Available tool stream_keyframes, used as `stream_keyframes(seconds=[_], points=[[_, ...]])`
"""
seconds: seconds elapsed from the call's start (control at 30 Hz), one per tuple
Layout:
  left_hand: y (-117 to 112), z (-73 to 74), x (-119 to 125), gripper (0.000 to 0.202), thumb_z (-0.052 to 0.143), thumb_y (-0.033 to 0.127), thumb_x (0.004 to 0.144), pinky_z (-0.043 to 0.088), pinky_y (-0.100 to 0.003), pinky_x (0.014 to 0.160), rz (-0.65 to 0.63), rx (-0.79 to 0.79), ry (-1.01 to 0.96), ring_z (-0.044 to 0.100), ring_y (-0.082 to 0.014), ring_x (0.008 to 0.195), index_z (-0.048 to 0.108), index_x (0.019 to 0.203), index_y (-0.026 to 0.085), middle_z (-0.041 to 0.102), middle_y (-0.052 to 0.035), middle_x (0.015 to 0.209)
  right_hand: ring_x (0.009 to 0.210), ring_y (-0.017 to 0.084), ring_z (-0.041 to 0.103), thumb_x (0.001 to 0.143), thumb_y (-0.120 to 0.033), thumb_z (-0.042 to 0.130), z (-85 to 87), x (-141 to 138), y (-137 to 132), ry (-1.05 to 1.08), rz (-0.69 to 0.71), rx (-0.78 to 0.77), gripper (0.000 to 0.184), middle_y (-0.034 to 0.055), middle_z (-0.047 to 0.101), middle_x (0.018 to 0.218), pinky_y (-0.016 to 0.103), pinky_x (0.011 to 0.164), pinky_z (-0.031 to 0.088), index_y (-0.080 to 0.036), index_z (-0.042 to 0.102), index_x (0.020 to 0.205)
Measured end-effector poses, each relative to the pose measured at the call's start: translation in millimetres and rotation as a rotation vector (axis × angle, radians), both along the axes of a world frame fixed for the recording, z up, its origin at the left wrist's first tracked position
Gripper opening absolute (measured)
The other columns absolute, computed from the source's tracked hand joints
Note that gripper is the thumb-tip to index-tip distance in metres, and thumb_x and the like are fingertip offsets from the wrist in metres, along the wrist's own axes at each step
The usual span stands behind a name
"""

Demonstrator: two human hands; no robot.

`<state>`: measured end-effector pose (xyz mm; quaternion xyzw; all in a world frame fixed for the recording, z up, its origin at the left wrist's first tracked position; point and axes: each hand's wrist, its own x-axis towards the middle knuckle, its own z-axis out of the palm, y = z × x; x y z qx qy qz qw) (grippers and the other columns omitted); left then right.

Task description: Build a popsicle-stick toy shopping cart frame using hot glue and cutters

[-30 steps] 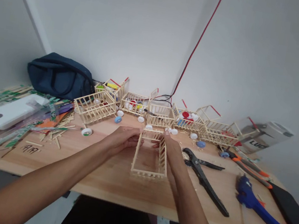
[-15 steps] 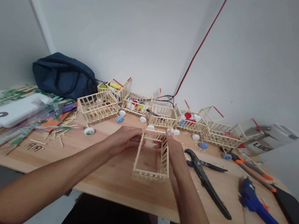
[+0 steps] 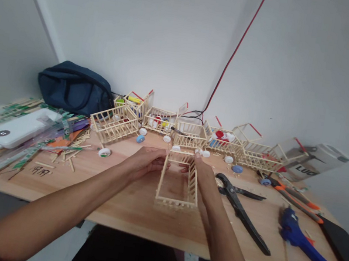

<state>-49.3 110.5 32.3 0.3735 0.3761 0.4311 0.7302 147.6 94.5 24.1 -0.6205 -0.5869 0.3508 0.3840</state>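
Note:
A small basket frame of thin wooden sticks (image 3: 192, 186) is in front of me, its long side running away from me. At its far left corner my left hand (image 3: 147, 161) has its fingers closed against the frame. My right hand (image 3: 201, 170) wraps round the far right side, thumb on the top rail, some fingertips showing inside through the bars. The frame's left side looks bare of upright sticks; bars line its right, near and far sides. Just beyond it stands a finished-looking stick cart (image 3: 189, 141) with white wheels.
More miniature stick carts (image 3: 114, 125) line the wall. Black pliers (image 3: 241, 211), a blue glue gun (image 3: 299, 238) and orange-handled cutters (image 3: 296, 200) lie right. Left are a white power bank (image 3: 21, 126), loose sticks (image 3: 70, 158) and a dark blue bag (image 3: 75, 88).

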Motion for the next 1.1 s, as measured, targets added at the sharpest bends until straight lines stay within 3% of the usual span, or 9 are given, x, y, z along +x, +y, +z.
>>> stream_keyframes(seconds=[1.1], points=[[1.8, -1.6, -0.5, 0.018, 0.071, 0.025, 0.077, 0.057, -0.026, 0.073, -0.005, -0.004, 0.012, 0.068, -0.0153, 0.071, 0.073, 0.083, 0.007, 0.074, -0.0127, 0.083, 0.078, 0.024, 0.071, 0.089, -0.067, 0.026, 1.9, -0.4, -0.3, -0.018, -0.008, -0.013, 0.070, 0.0108, 0.076, 0.083, 0.034, 0.081, 0.050, -0.017, 0.075, 0.092]])
